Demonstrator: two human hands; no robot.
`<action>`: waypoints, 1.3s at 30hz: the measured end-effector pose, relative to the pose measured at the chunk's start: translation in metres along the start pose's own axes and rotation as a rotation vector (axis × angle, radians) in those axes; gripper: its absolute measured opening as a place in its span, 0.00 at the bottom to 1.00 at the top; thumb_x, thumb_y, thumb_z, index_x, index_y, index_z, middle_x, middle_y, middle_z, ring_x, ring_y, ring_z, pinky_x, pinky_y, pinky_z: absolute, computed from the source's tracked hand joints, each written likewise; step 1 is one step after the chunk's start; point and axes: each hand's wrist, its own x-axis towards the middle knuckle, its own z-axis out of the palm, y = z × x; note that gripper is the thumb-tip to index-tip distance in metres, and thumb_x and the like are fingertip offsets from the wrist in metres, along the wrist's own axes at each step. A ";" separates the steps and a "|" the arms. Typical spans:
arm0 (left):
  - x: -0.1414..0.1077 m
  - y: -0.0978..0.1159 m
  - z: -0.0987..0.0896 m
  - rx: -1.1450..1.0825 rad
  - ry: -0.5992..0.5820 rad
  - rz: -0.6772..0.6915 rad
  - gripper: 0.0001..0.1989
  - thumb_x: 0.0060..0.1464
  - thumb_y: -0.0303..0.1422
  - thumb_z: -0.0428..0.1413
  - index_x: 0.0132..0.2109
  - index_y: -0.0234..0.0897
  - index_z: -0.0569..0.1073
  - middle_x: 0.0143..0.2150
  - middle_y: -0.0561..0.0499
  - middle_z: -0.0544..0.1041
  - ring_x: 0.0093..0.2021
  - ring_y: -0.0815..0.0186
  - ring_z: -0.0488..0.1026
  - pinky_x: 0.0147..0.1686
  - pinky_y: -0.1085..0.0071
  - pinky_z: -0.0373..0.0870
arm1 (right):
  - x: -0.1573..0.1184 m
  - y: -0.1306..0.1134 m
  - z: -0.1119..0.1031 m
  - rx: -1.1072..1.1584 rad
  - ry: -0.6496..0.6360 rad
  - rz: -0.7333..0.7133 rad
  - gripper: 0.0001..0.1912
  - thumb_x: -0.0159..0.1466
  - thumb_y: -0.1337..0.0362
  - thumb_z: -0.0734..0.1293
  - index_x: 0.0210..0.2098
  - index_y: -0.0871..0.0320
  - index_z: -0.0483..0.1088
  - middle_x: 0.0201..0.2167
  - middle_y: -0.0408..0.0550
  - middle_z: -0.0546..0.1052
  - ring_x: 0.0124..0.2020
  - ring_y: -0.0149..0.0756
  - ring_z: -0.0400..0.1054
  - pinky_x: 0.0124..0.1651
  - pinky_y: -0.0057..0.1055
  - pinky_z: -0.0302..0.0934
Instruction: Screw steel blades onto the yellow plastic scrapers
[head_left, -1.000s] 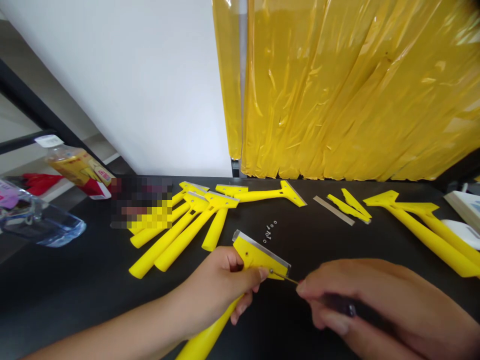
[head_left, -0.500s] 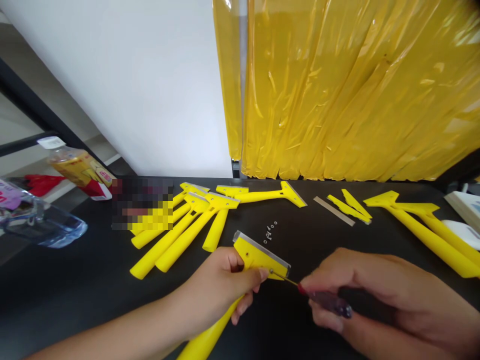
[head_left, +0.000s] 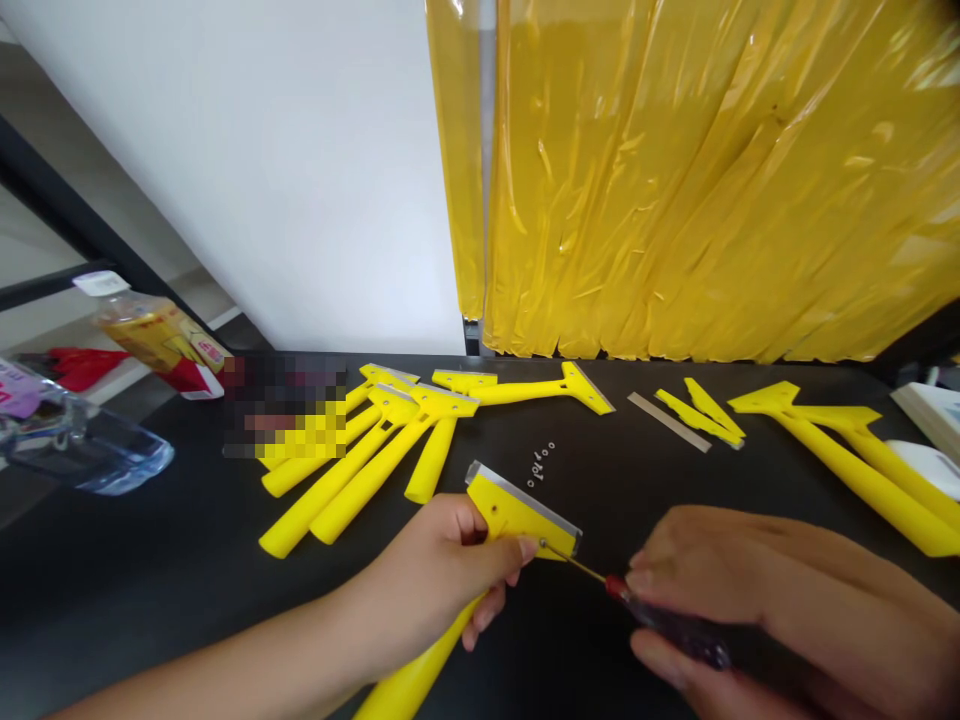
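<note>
My left hand [head_left: 469, 560] is closed around the neck of a yellow scraper [head_left: 517, 515], its thumb pressed beside a screw near the head's right end. A metal blade lines the scraper's far edge. In my right hand [head_left: 720, 590] is a screwdriver [head_left: 664, 620] with a dark handle and red collar; its thin shaft reaches the screw by my left thumb. The right fingers sit loosely about the handle. Just beyond the scraper lie several small screws and nuts [head_left: 537, 466] on the black table.
Several yellow scrapers [head_left: 360, 470] lie at the left, one more [head_left: 525, 393] behind. Towards the right are a brown strip [head_left: 667, 421], yellow plates [head_left: 697, 415] and scraper handles [head_left: 847, 470]. Bottles [head_left: 161, 335] stand or lie far left. Yellow film [head_left: 675, 180] hangs behind.
My right hand has shifted slightly right and back along the screwdriver, showing more of its red collar. The handle has swung a little to the right. My left hand and the scraper stay put.
</note>
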 end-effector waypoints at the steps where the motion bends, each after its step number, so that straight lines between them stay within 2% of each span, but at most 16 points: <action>1: 0.000 0.000 0.000 0.000 -0.001 -0.002 0.18 0.56 0.46 0.61 0.28 0.38 0.69 0.15 0.59 0.66 0.14 0.74 0.60 0.15 0.79 0.60 | 0.000 -0.001 0.000 -0.028 0.016 -0.017 0.14 0.63 0.75 0.69 0.44 0.52 0.71 0.29 0.41 0.80 0.26 0.32 0.76 0.27 0.23 0.68; 5: -0.001 0.000 0.000 0.001 0.001 0.003 0.19 0.57 0.46 0.61 0.27 0.38 0.69 0.15 0.59 0.66 0.14 0.75 0.60 0.15 0.80 0.59 | 0.000 -0.002 0.002 -0.012 -0.023 -0.055 0.12 0.65 0.76 0.67 0.41 0.53 0.72 0.28 0.41 0.78 0.25 0.30 0.74 0.28 0.23 0.68; 10: -0.003 0.001 0.001 0.011 0.012 0.002 0.19 0.57 0.46 0.61 0.27 0.37 0.69 0.15 0.59 0.66 0.14 0.74 0.60 0.15 0.79 0.59 | 0.000 -0.001 0.003 0.222 0.008 0.113 0.16 0.66 0.73 0.70 0.49 0.49 0.70 0.30 0.37 0.79 0.27 0.27 0.75 0.31 0.19 0.69; 12: -0.002 0.001 0.001 0.005 0.019 -0.001 0.19 0.57 0.46 0.61 0.27 0.38 0.69 0.15 0.59 0.66 0.14 0.74 0.60 0.15 0.79 0.59 | 0.001 -0.001 0.002 0.169 0.011 0.088 0.17 0.65 0.75 0.69 0.48 0.50 0.70 0.30 0.37 0.80 0.26 0.27 0.75 0.31 0.20 0.68; 15: -0.001 0.000 0.001 -0.005 0.013 -0.004 0.19 0.57 0.46 0.61 0.27 0.37 0.69 0.15 0.58 0.66 0.14 0.74 0.60 0.15 0.80 0.59 | 0.002 -0.002 0.000 0.028 -0.006 -0.031 0.12 0.63 0.76 0.69 0.41 0.52 0.71 0.28 0.40 0.79 0.26 0.30 0.75 0.29 0.23 0.68; 17: 0.000 -0.001 0.000 -0.005 0.004 -0.007 0.18 0.57 0.45 0.61 0.27 0.37 0.69 0.15 0.58 0.66 0.14 0.74 0.61 0.15 0.79 0.59 | 0.002 -0.002 -0.002 -0.032 -0.011 -0.054 0.10 0.65 0.75 0.68 0.38 0.53 0.71 0.27 0.41 0.79 0.27 0.33 0.77 0.29 0.25 0.69; 19: 0.000 -0.001 -0.001 -0.005 0.007 -0.005 0.18 0.57 0.45 0.61 0.27 0.37 0.69 0.15 0.58 0.66 0.14 0.74 0.60 0.14 0.79 0.59 | 0.002 -0.001 -0.004 -0.016 -0.036 -0.042 0.10 0.66 0.75 0.66 0.40 0.52 0.71 0.27 0.41 0.79 0.27 0.33 0.77 0.28 0.24 0.69; 22: -0.001 0.000 -0.001 -0.004 0.014 0.005 0.19 0.57 0.46 0.61 0.28 0.37 0.70 0.15 0.58 0.66 0.14 0.74 0.60 0.15 0.79 0.60 | 0.002 0.000 -0.007 0.107 -0.109 0.013 0.18 0.65 0.78 0.68 0.50 0.51 0.70 0.31 0.38 0.80 0.28 0.29 0.78 0.32 0.20 0.72; 24: -0.002 0.001 0.000 -0.002 0.015 0.011 0.18 0.58 0.46 0.61 0.28 0.37 0.70 0.15 0.58 0.66 0.14 0.74 0.60 0.15 0.79 0.60 | 0.002 0.001 -0.007 0.121 -0.106 0.040 0.21 0.65 0.78 0.70 0.53 0.50 0.69 0.34 0.38 0.82 0.30 0.29 0.79 0.34 0.19 0.73; 28: -0.002 0.001 0.001 0.001 0.007 0.029 0.19 0.59 0.45 0.60 0.28 0.37 0.69 0.14 0.58 0.66 0.13 0.75 0.59 0.15 0.79 0.57 | 0.000 0.000 -0.002 -0.051 0.005 -0.043 0.14 0.63 0.74 0.70 0.44 0.51 0.71 0.31 0.41 0.83 0.27 0.34 0.79 0.30 0.24 0.72; 31: -0.002 0.000 0.001 -0.002 0.001 0.020 0.19 0.59 0.45 0.61 0.28 0.37 0.69 0.14 0.58 0.65 0.14 0.75 0.60 0.15 0.79 0.58 | -0.001 -0.001 -0.001 -0.107 -0.003 -0.089 0.14 0.64 0.76 0.67 0.43 0.52 0.72 0.31 0.43 0.83 0.29 0.36 0.80 0.30 0.25 0.72; 37: -0.001 0.001 0.001 0.000 0.020 0.010 0.18 0.58 0.45 0.61 0.28 0.37 0.69 0.15 0.58 0.66 0.14 0.74 0.60 0.15 0.79 0.60 | 0.001 0.002 -0.007 0.142 -0.094 0.029 0.22 0.63 0.77 0.70 0.53 0.50 0.69 0.32 0.39 0.82 0.28 0.29 0.78 0.33 0.19 0.72; 39: -0.001 0.000 0.001 0.000 0.020 0.014 0.19 0.58 0.45 0.61 0.28 0.37 0.69 0.15 0.58 0.65 0.14 0.74 0.60 0.15 0.79 0.59 | -0.001 0.002 -0.006 0.089 -0.069 0.033 0.19 0.64 0.76 0.70 0.50 0.51 0.71 0.32 0.40 0.82 0.28 0.30 0.78 0.32 0.20 0.72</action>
